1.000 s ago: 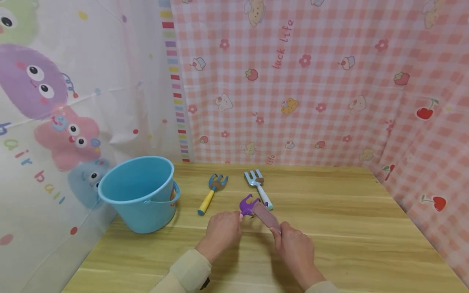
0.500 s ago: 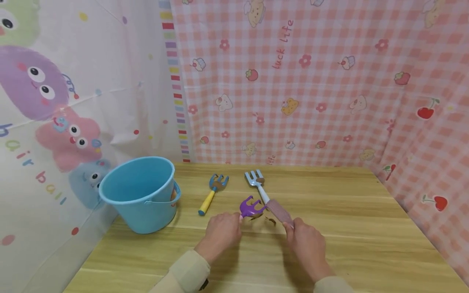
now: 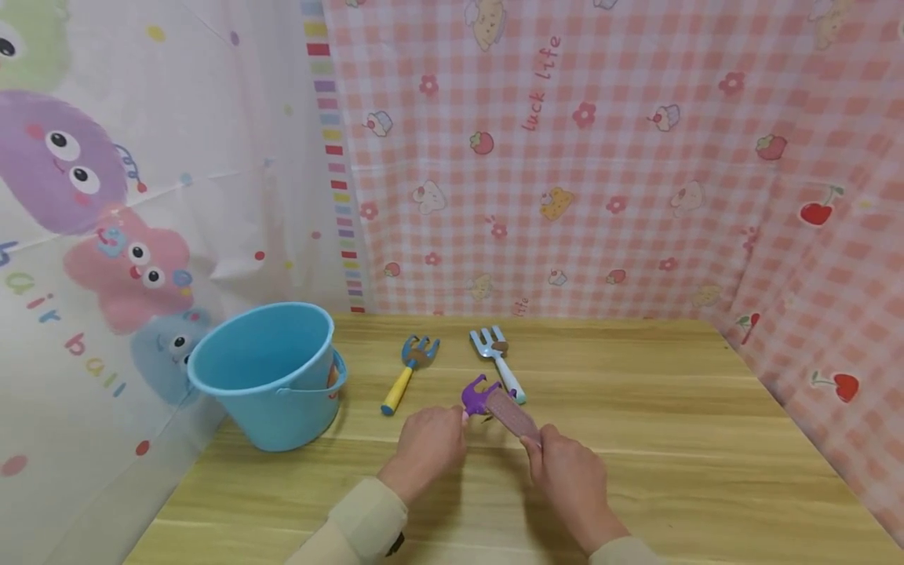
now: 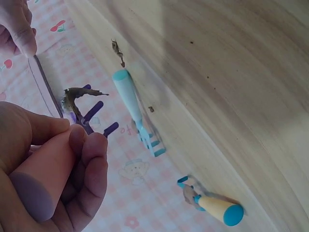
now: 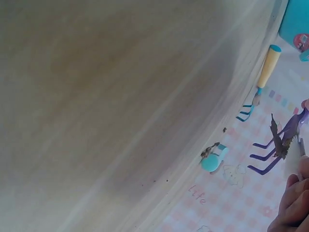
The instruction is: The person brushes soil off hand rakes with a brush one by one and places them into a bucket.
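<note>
My left hand [image 3: 429,442] grips the pink handle of a small hand rake with purple prongs [image 3: 476,398], held above the table. A dry brown leaf [image 4: 77,95] clings to its prongs in the left wrist view. My right hand [image 3: 570,479] holds a pinkish scrub brush [image 3: 512,415] by its near end. Its pale bristles [image 5: 292,162] are right at the leaf and prongs in the right wrist view. Behind lie a yellow-handled blue rake [image 3: 401,388] and a light blue hand fork [image 3: 507,378], each with a brown clump on its head.
A light blue bucket [image 3: 278,420] with a handle stands at the left of the wooden table [image 3: 671,416]. A curled leaf piece [image 4: 117,50] and several dark crumbs lie on the tabletop. A checked pink cloth [image 3: 565,173] hangs along the back and right.
The brush slid off the purple prongs toward the right and front, then came back over them. The left hand with its rake has stayed nearly still.
</note>
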A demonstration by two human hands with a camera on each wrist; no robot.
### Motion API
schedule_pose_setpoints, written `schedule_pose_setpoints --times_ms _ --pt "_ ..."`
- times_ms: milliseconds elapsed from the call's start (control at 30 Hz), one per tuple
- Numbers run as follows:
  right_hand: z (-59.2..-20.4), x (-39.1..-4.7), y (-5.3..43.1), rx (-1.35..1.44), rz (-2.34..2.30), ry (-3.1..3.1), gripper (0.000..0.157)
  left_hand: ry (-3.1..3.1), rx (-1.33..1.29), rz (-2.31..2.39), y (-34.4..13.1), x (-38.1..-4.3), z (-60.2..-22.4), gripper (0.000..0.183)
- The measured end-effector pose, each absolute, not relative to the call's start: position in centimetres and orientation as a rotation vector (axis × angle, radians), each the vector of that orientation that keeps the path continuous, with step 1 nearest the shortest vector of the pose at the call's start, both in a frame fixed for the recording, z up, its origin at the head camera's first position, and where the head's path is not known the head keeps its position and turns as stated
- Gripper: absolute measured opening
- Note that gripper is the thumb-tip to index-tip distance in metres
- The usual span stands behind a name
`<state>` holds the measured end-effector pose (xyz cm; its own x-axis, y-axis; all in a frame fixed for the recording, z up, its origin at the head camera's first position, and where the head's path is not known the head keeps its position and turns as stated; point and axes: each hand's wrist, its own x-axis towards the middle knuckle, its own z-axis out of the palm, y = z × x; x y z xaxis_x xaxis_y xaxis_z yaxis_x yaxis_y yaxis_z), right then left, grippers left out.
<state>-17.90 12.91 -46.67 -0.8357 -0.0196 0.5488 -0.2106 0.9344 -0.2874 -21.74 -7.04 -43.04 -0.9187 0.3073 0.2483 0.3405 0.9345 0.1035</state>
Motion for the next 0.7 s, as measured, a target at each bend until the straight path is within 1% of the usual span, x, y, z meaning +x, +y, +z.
schedule_pose_setpoints --times_ms 267,400,567,700 --pt "-47.0 -18.7 15.4 0.032 0.512 -2.617 0.033 -2.868 -0.544 -0.169 -6.9 -21.4 -43.3 0.021" --pt "-46.5 -18.6 15.5 0.006 0.548 -2.631 0.034 -2.862 -0.557 -0.168 -6.9 -21.2 -43.4 0.018" --pt "-45.7 -17.7 13.9 0.11 0.568 -2.583 0.033 -2.861 -0.534 -0.182 -6.9 -21.2 -43.5 0.02" --pt "-45.9 -17.3 12.9 0.195 0.52 -2.553 0.033 -2.853 -0.532 -0.193 -6.8 -21.3 -43.5 0.023"
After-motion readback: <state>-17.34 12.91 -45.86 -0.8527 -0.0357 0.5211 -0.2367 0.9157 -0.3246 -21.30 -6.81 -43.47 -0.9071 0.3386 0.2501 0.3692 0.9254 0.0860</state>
